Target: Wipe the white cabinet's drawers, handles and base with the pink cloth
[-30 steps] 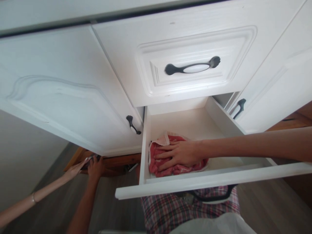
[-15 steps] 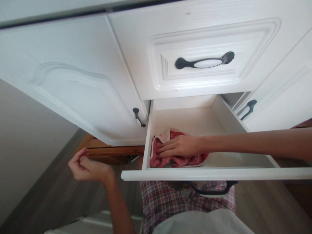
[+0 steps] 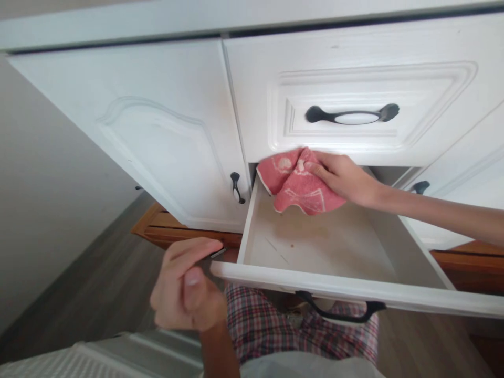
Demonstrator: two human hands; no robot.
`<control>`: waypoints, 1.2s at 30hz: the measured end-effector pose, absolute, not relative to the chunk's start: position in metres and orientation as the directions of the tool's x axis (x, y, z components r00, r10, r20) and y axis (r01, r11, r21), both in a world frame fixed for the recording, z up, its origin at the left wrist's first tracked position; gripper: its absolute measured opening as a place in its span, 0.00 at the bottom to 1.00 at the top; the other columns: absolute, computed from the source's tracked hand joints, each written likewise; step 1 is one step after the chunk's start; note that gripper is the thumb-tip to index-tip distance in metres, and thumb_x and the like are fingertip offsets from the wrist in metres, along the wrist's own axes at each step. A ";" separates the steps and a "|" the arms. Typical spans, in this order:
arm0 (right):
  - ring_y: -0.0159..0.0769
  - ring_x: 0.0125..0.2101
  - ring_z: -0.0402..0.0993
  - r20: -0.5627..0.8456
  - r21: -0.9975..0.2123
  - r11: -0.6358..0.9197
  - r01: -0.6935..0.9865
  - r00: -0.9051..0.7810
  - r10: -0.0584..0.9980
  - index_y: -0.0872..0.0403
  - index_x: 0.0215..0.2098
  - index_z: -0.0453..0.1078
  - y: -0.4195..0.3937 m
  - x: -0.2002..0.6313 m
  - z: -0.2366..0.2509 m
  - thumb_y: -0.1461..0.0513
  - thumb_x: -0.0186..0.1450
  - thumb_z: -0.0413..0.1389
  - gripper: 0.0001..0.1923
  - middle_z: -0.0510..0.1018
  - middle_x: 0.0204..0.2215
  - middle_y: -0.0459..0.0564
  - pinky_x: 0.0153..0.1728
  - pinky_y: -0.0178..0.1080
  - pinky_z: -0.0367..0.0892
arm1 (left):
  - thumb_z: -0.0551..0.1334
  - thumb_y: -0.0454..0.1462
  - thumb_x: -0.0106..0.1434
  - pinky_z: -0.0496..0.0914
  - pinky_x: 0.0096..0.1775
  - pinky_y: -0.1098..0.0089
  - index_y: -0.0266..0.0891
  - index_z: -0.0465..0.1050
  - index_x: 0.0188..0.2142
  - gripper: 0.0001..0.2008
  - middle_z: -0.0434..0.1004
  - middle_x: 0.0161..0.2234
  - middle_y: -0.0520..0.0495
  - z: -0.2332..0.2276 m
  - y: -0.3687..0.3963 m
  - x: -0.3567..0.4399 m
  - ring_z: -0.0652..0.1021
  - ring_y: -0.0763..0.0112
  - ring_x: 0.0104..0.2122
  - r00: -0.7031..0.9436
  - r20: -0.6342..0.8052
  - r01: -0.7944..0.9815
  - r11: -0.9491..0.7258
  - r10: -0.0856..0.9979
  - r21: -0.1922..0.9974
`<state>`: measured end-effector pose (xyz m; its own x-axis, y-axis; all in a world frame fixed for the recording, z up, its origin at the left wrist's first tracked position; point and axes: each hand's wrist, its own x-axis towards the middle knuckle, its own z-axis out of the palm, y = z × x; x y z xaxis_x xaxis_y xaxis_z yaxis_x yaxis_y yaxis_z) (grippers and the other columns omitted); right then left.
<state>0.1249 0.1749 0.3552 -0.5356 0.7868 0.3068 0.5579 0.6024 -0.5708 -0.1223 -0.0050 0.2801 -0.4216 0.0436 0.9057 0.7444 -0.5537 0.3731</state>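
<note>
As the open drawer (image 3: 315, 247) is standing pulled out below a shut drawer front, the scene is reading as follows.

Right hand (image 3: 344, 176): it is gripping the red cloth (image 3: 301, 184) by its upper right edge, fingers curled over the fabric with the thumb apparently tucked beneath, though the thumb is hidden.

Red cloth: it is hanging clear above the back of the drawer floor, just under the shut drawer front (image 3: 354, 105), and is not resting on the floor beneath it.

Left hand (image 3: 185, 286): it is hovering near the drawer's front left corner, fingers loosely curled with the thumb pressing against them; whether anything small is being pinched cannot be told, since the hand is blurred.

Handling: the cloth is drooping and folding under its own weight, so it is likely behaving as a light, soft, limp terry fabric, neither fragile nor slippery.

Hold: a bunched pinch at an edge or corner is probably serving best, since flat pressure would only be crumpling it.

Surroundings: a cabinet door (image 3: 157, 142) is standing to the left, and checked shorts (image 3: 268, 325) are showing below the drawer's handle (image 3: 338, 312).
</note>
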 end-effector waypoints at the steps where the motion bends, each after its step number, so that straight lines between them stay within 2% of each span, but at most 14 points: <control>1: 0.42 0.34 0.75 0.202 -0.593 0.548 0.590 -0.549 0.811 0.52 0.38 0.73 0.173 0.123 0.349 0.44 0.77 0.50 0.23 0.81 0.33 0.50 0.42 0.42 0.67 | 0.58 0.34 0.70 0.71 0.33 0.61 0.39 0.82 0.39 0.12 0.82 0.32 0.46 0.279 -0.007 -0.119 0.80 0.61 0.31 -0.355 0.927 0.751 -0.555 0.118 0.358; 4: 0.42 0.35 0.76 -0.183 -0.712 0.261 0.652 -0.530 0.828 0.53 0.40 0.76 0.152 0.110 0.318 0.44 0.76 0.52 0.23 0.83 0.35 0.52 0.40 0.43 0.69 | 0.58 0.30 0.71 0.74 0.36 0.63 0.36 0.81 0.42 0.12 0.83 0.35 0.44 0.274 -0.012 -0.112 0.81 0.63 0.34 -0.192 0.946 0.767 -0.561 0.261 0.311; 7: 0.38 0.33 0.71 -0.429 -0.820 -0.029 0.572 -0.580 0.692 0.53 0.43 0.75 0.119 0.082 0.296 0.41 0.74 0.53 0.25 0.80 0.33 0.49 0.35 0.41 0.69 | 0.57 0.28 0.71 0.72 0.35 0.66 0.35 0.79 0.41 0.11 0.79 0.31 0.46 0.268 -0.014 -0.109 0.78 0.67 0.31 -0.168 0.942 0.764 -0.565 0.290 0.310; 10: 0.38 0.43 0.73 -0.307 -0.925 0.049 0.377 -0.817 0.487 0.52 0.46 0.72 0.095 0.056 0.295 0.45 0.70 0.62 0.20 0.78 0.44 0.49 0.47 0.42 0.72 | 0.57 0.28 0.72 0.67 0.31 0.68 0.37 0.76 0.36 0.10 0.73 0.26 0.49 0.264 -0.017 -0.109 0.71 0.71 0.26 -0.217 0.918 0.767 -0.524 0.331 0.370; 13: 0.40 0.54 0.71 -0.100 -0.964 0.211 0.161 -0.957 0.273 0.51 0.55 0.68 0.091 0.050 0.298 0.57 0.69 0.64 0.19 0.73 0.57 0.52 0.58 0.45 0.69 | 0.58 0.30 0.74 0.64 0.31 0.67 0.39 0.70 0.29 0.15 0.69 0.23 0.50 0.262 -0.020 -0.107 0.69 0.71 0.25 -0.240 0.902 0.789 -0.469 0.360 0.397; 15: 0.40 0.56 0.71 0.000 -0.950 0.306 0.068 -0.976 0.216 0.51 0.59 0.65 0.093 0.053 0.294 0.60 0.69 0.63 0.22 0.72 0.60 0.54 0.59 0.46 0.68 | 0.57 0.31 0.75 0.63 0.30 0.66 0.40 0.68 0.27 0.17 0.66 0.22 0.51 0.261 -0.020 -0.105 0.68 0.71 0.24 -0.266 0.893 0.788 -0.451 0.363 0.418; 19: 0.39 0.54 0.73 0.125 -0.856 0.516 -0.026 -0.980 0.157 0.50 0.61 0.63 0.095 0.057 0.276 0.56 0.76 0.58 0.18 0.74 0.60 0.55 0.55 0.43 0.70 | 0.57 0.31 0.75 0.61 0.30 0.66 0.40 0.67 0.26 0.19 0.64 0.21 0.52 0.260 -0.020 -0.104 0.66 0.71 0.23 -0.300 0.880 0.773 -0.447 0.368 0.450; 21: 0.37 0.53 0.72 0.209 -0.767 0.639 -0.063 -0.965 0.156 0.51 0.59 0.64 0.100 0.054 0.262 0.55 0.79 0.54 0.14 0.75 0.57 0.55 0.54 0.42 0.70 | 0.57 0.31 0.75 0.61 0.30 0.66 0.40 0.67 0.26 0.19 0.64 0.21 0.52 0.260 -0.019 -0.105 0.66 0.71 0.23 -0.299 0.878 0.770 -0.449 0.373 0.453; 23: 0.37 0.48 0.71 0.295 -0.562 0.817 -0.127 -0.954 0.055 0.52 0.54 0.66 0.113 0.047 0.244 0.58 0.80 0.52 0.09 0.77 0.51 0.54 0.49 0.41 0.70 | 0.57 0.31 0.75 0.60 0.29 0.66 0.40 0.67 0.26 0.19 0.63 0.21 0.52 0.260 -0.019 -0.106 0.66 0.72 0.23 -0.297 0.879 0.767 -0.455 0.373 0.452; 25: 0.37 0.43 0.69 0.357 -0.203 0.950 -0.238 -0.921 -0.154 0.52 0.49 0.70 0.133 0.039 0.225 0.61 0.79 0.51 0.06 0.77 0.45 0.53 0.43 0.41 0.68 | 0.57 0.30 0.75 0.60 0.29 0.66 0.40 0.66 0.26 0.18 0.62 0.21 0.52 0.260 -0.018 -0.106 0.66 0.72 0.23 -0.298 0.879 0.764 -0.459 0.373 0.454; 28: 0.39 0.40 0.67 0.414 0.248 0.901 -0.357 -0.801 -0.432 0.47 0.45 0.73 0.165 0.028 0.206 0.63 0.77 0.54 0.06 0.76 0.39 0.49 0.43 0.43 0.65 | 0.57 0.31 0.75 0.59 0.29 0.66 0.40 0.66 0.26 0.19 0.62 0.21 0.52 0.259 -0.018 -0.106 0.65 0.72 0.23 -0.297 0.876 0.765 -0.454 0.380 0.456; 32: 0.41 0.43 0.67 0.328 0.412 0.822 -0.392 -0.779 -0.535 0.41 0.47 0.74 0.200 0.027 0.211 0.63 0.75 0.54 0.10 0.77 0.44 0.47 0.48 0.48 0.65 | 0.58 0.32 0.76 0.58 0.28 0.66 0.40 0.66 0.25 0.19 0.62 0.21 0.52 0.260 -0.018 -0.106 0.65 0.72 0.23 -0.300 0.878 0.769 -0.450 0.374 0.455; 34: 0.43 0.45 0.67 0.222 0.437 0.823 -0.362 -0.844 -0.489 0.40 0.50 0.74 0.218 0.032 0.222 0.65 0.75 0.51 0.15 0.77 0.47 0.49 0.49 0.49 0.65 | 0.58 0.32 0.76 0.58 0.28 0.65 0.40 0.66 0.25 0.19 0.62 0.20 0.52 0.261 -0.017 -0.104 0.64 0.72 0.22 -0.314 0.879 0.765 -0.453 0.359 0.458; 36: 0.44 0.47 0.67 0.126 0.452 0.850 -0.269 -0.924 -0.360 0.41 0.53 0.74 0.238 0.038 0.233 0.68 0.75 0.47 0.19 0.77 0.49 0.51 0.50 0.48 0.66 | 0.58 0.32 0.76 0.58 0.27 0.65 0.40 0.66 0.24 0.20 0.62 0.20 0.52 0.262 -0.017 -0.103 0.65 0.72 0.22 -0.328 0.880 0.761 -0.455 0.344 0.462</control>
